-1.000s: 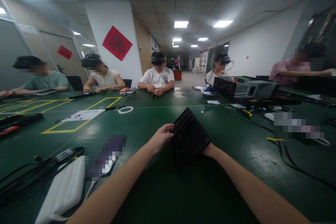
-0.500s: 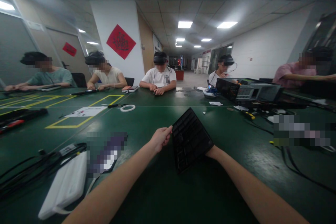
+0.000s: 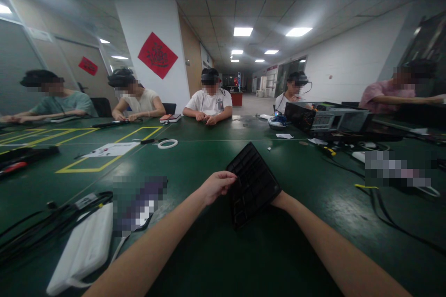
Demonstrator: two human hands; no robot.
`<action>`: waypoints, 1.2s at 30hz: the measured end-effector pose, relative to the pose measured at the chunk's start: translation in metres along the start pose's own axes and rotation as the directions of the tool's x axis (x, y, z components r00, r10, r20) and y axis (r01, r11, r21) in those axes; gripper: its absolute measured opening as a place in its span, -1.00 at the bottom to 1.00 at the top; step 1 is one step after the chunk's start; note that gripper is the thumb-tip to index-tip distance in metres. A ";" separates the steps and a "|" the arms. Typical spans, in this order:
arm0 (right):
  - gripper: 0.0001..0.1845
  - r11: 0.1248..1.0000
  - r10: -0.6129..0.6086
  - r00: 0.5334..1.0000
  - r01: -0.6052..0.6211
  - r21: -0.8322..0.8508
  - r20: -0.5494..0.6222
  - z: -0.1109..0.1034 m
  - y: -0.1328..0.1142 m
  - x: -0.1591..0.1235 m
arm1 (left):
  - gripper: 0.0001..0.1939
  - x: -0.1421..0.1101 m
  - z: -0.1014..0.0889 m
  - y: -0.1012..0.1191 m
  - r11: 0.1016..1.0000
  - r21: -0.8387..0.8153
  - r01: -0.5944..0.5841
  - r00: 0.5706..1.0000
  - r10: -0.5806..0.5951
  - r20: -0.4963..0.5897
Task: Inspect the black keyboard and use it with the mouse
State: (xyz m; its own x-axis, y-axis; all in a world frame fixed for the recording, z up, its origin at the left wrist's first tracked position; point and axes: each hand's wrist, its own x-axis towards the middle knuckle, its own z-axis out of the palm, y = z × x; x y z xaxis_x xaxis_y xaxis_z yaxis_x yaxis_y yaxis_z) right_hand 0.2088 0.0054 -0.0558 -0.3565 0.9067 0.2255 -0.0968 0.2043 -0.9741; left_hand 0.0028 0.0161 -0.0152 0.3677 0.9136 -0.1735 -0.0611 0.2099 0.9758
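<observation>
A black tray [image 3: 256,181] divided into several small compartments is held tilted above the table, its compartment side turned toward my left. My right hand [image 3: 280,199] grips the tray from behind at its lower right. Only the wrist and the heel of that hand show; the fingers are hidden by the tray. My left hand [image 3: 219,185] is at the tray's left side, thumb and forefinger pinched together in front of the compartments. Whatever lies between those fingertips is too small and dark to make out.
On the green table [image 3: 195,250], a white power bank [image 3: 83,246], a phone [image 3: 144,206] and black cables [image 3: 42,227] lie to the left. A white ring [image 3: 167,144] sits farther off. An opened computer case [image 3: 327,120] stands at right. Several people sit around the table.
My left hand's fingertips have shifted right, from the tray's left edge to over its compartments. The tray stays tilted in my right hand. The view has turned slightly.
</observation>
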 end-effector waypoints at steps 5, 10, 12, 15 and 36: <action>-0.68 1.000 0.017 0.999 -0.017 -0.007 -0.035 -0.003 0.002 0.000 | -0.70 0.003 0.001 -0.004 0.997 0.053 -0.058 0.996 0.062 -0.070; -0.73 0.997 0.029 0.996 -0.034 -0.066 -0.081 -0.007 0.001 -0.001 | -0.78 0.004 0.005 -0.009 0.967 0.209 -0.146 0.974 0.178 -0.143; -0.75 0.996 0.035 0.995 -0.043 -0.081 -0.096 -0.007 0.001 -0.002 | -0.81 0.005 0.007 -0.012 0.945 0.267 -0.189 0.959 0.236 -0.157; -0.76 0.995 0.039 0.994 -0.049 -0.090 -0.103 -0.007 0.001 -0.002 | -0.86 0.007 0.008 -0.019 0.896 0.362 -0.255 0.931 0.329 -0.157; -0.69 0.992 0.107 0.989 -0.099 0.078 -0.100 -0.002 -0.004 -0.003 | -0.86 0.011 -0.001 -0.022 0.717 0.582 -0.384 0.898 0.436 0.056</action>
State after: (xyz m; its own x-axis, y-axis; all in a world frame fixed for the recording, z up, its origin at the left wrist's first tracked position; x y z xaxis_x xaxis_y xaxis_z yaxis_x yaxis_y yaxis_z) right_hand 0.2120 0.0026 -0.0530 -0.2699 0.9557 0.1175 -0.1330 0.0839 -0.9876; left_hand 0.0075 0.0223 -0.0384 0.3552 0.8929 0.2766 0.3557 -0.4028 0.8434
